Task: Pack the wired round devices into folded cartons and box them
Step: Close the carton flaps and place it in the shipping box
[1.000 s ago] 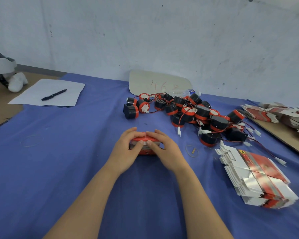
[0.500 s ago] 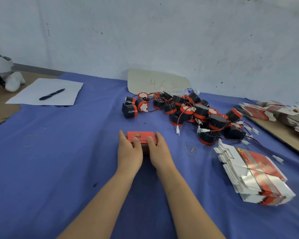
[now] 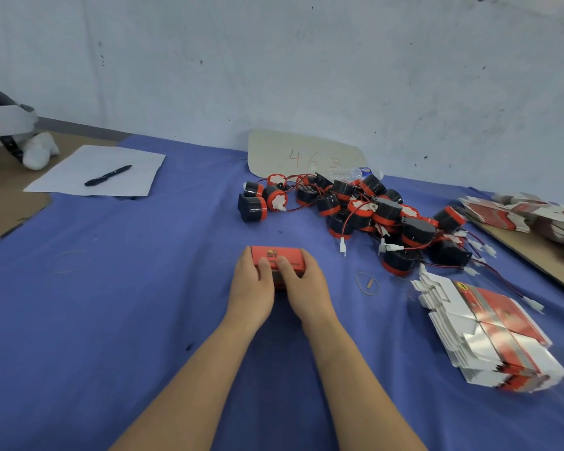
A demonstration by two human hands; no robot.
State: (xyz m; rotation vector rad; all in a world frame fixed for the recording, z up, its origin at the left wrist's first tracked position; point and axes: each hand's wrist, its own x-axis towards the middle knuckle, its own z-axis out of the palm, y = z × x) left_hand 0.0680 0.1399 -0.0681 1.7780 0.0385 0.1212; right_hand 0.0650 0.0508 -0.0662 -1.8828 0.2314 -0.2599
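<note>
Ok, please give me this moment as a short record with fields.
left hand: grips the red carton at its left end, thumb on top
right hand: grips its right end, thumb on top
red carton: on the blue cloth, looks closed
round devices: tangled pile with red wires, beyond the carton, to the right
flat cartons: stack on the cloth, near right
pen: on a paper sheet, far left

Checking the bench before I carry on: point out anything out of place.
A loose rubber band lies on the blue cloth right of the red carton, a second band to its left. A plastic bottle lies on its side behind the tangled devices.
</note>
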